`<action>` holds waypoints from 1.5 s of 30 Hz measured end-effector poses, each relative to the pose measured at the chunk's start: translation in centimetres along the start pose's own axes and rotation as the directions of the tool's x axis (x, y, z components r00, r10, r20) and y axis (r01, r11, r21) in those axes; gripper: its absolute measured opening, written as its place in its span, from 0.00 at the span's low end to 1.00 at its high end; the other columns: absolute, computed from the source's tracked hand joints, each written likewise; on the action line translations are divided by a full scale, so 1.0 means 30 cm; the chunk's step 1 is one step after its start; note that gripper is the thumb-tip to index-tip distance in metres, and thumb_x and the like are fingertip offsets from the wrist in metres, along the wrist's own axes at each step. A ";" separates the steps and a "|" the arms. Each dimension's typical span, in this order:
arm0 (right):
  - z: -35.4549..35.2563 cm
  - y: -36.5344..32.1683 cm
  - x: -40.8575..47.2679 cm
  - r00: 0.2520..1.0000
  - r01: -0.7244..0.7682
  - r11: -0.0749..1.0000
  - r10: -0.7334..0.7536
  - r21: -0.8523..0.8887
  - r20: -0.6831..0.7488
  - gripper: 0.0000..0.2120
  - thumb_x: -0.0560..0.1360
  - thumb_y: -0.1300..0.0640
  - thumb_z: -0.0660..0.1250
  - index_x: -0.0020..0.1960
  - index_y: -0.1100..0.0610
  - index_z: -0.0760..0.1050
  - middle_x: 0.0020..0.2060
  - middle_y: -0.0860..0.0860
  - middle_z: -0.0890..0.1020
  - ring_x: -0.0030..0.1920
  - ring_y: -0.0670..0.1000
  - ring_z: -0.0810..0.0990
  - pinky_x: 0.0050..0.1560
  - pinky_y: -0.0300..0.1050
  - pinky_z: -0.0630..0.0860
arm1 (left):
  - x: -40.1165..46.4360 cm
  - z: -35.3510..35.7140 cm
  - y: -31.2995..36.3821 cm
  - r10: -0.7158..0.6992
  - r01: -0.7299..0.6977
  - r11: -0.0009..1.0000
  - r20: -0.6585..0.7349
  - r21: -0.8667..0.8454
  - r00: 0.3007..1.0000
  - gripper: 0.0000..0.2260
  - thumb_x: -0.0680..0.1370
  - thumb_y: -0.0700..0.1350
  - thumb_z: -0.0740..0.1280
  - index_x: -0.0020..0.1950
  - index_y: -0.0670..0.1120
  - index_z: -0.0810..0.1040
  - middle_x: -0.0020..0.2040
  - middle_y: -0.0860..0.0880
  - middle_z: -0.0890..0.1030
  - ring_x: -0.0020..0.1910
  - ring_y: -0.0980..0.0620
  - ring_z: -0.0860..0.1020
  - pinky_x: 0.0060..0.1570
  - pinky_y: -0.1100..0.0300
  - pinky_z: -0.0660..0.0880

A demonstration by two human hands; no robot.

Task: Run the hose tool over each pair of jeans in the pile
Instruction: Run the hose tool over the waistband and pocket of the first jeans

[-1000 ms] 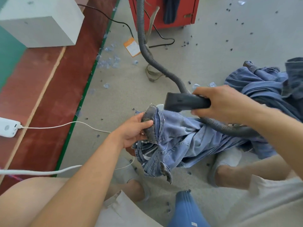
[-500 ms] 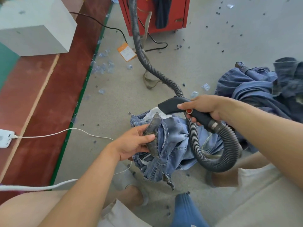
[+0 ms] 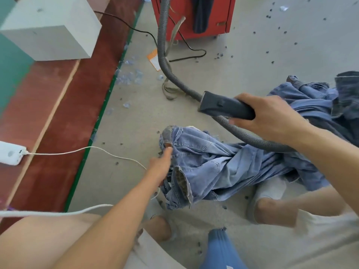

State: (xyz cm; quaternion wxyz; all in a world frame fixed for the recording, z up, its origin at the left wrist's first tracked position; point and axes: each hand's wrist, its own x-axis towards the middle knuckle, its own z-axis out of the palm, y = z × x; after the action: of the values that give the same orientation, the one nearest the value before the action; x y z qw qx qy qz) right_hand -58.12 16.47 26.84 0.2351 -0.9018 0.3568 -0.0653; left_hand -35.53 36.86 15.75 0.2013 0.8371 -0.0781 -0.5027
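— While the light-blue jeans point(image 3: 209, 167) lie bunched on the floor point(image 3: 252, 61) just below the middle of the view, between the person's feet, which step would you say is in hand?

— The pass over this pair, I judge. The left hand point(image 3: 160, 167) is at the waistband end, at the jeans' nine o'clock, fingers stretched toward the denim; whether they pinch it I cannot tell, since the cloth hides the tips.

— And the tool?

— The right hand point(image 3: 272, 117) grips the dark nozzle point(image 3: 223, 106), fingers curled round its handle. Its mouth points toward nine o'clock and hangs clear above the jeans, at their twelve o'clock, not touching them.

— So what does the next move call for?

— Probably bringing the mouth down onto the fabric while the left hand holds the waistband taut. The ribbed hose point(image 3: 163, 45) loops under the right wrist and across the denim, so it may drag the cloth.

— And the rest?

— The pile of jeans point(image 3: 310, 101) sits at three o'clock. The hose runs up to a red machine point(image 3: 194, 16) at twelve; a white cable point(image 3: 97, 150) trails at nine.
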 end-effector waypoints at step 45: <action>0.001 -0.062 0.014 0.992 -0.071 0.990 0.058 0.123 0.108 0.12 0.76 0.35 0.67 0.43 0.42 0.73 0.32 0.42 0.81 0.33 0.38 0.79 0.27 0.33 0.67 | -0.057 0.007 0.126 0.509 0.117 0.514 0.411 -0.850 0.756 0.20 0.78 0.43 0.62 0.68 0.38 0.74 0.55 0.41 0.79 0.54 0.45 0.78 0.67 0.48 0.73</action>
State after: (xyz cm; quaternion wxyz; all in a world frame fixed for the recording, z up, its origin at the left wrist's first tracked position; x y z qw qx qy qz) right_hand -56.66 17.38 27.68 0.3119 -0.8751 0.3685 -0.0332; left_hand -36.28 33.94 18.63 0.5978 0.4046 0.0095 -0.6920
